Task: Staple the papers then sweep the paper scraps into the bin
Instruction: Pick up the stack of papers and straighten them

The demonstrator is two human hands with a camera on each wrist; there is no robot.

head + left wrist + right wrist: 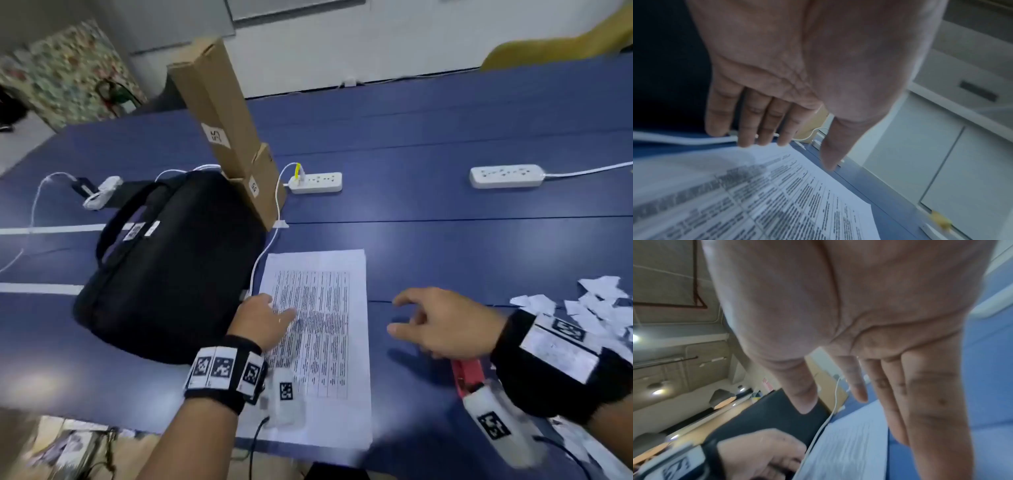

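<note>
Printed white papers [318, 346] [760, 191] [849, 447] lie on the blue table [445, 240]. My left hand [263, 320] [777, 126] [760, 456] rests flat on their left edge, fingers straight. My right hand [435, 325] [869, 386] hovers open over bare table just right of the papers, holding nothing. A red stapler [467, 377] lies under my right wrist, partly hidden. White paper scraps [596, 305] are scattered at the right edge of the table.
A black bag [171, 267] sits close against the papers' left side, with a white cable [267, 246] between them. A tall cardboard box [222, 113] stands behind the bag. Two white power strips [317, 182] [507, 175] lie farther back.
</note>
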